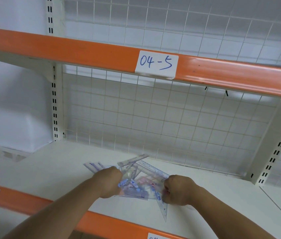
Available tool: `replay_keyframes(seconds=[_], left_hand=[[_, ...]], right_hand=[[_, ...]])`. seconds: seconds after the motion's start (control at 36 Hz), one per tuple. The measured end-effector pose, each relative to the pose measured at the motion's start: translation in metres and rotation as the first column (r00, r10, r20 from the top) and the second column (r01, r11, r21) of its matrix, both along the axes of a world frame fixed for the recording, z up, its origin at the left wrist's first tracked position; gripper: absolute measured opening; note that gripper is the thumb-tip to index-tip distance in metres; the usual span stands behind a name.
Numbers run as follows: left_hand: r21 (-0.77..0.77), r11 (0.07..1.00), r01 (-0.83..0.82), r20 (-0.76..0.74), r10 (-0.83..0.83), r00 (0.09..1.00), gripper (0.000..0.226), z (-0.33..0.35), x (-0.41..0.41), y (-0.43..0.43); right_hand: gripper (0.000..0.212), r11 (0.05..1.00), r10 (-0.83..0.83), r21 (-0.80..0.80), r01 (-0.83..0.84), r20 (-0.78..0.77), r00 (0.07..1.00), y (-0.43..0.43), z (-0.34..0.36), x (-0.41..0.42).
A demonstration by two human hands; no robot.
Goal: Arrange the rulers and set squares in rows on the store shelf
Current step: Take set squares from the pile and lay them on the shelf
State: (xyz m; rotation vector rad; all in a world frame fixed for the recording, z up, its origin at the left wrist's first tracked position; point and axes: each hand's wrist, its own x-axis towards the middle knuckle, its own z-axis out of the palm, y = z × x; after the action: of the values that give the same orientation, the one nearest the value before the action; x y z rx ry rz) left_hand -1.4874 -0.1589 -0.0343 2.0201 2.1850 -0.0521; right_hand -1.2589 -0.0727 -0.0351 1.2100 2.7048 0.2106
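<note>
White shelf (pixel 50 169) with the orange lip. Messy pile of clear rulers and set squares (pixel 142 181) sits mid-shelf, near the front edge. Left grip (pixel 109 181) and right grip (pixel 179 190) on the shelf too, fingers curled onto the pile's sides.

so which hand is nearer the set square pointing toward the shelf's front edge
Right. The right hand is just beside the set square, at its upper right; the left hand is across the pile, farther left.
</note>
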Motion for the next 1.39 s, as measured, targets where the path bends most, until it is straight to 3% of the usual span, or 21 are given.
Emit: replay_keyframes(seconds=[0.11,0.33,0.44,0.58,0.81,1.03,1.11,1.39], left_hand=[[0.05,0.997,-0.066,0.011,0.065,0.998,0.041,0.005,-0.003,-0.003],[0.091,0.994,-0.057,0.024,0.055,0.998,0.047,0.009,-0.005,-0.011],[0.093,0.996,-0.017,0.03,0.014,0.999,0.043,0.004,-0.003,-0.008],[0.1,0.994,0.038,0.04,-0.042,0.998,0.018,0.001,0.007,-0.003],[0.068,0.984,0.162,0.074,-0.167,0.983,0.035,-0.002,0.037,0.006],[0.078,0.958,0.275,0.062,-0.28,0.958,0.024,-0.001,0.08,0.014],[0.082,0.948,0.307,0.057,-0.312,0.948,0.027,0.002,0.101,0.018],[0.092,0.909,0.407,0.042,-0.412,0.91,0.039,0.01,0.194,0.022]], right_hand=[[0.024,1.0,-0.002,-0.001,0.002,0.008,1.0,0.0,-0.001,0.001],[0.027,0.999,-0.034,-0.012,0.034,-0.021,0.999,0.001,0.004,0.007],[0.033,0.997,-0.072,-0.013,0.072,-0.033,0.997,0.0,0.007,0.016],[0.034,0.989,-0.148,-0.013,0.148,-0.062,0.987,-0.009,0.009,0.026],[0.033,0.965,-0.257,0.031,0.261,-0.096,0.962,-0.029,0.004,0.057],[0.032,0.931,-0.358,0.033,0.364,-0.116,0.926,-0.049,0.002,0.103],[0.022,0.914,-0.396,0.034,0.405,-0.141,0.907,-0.056,0.004,0.125],[0.035,0.859,-0.492,0.073,0.506,-0.154,0.857,-0.077,0.006,0.215]])
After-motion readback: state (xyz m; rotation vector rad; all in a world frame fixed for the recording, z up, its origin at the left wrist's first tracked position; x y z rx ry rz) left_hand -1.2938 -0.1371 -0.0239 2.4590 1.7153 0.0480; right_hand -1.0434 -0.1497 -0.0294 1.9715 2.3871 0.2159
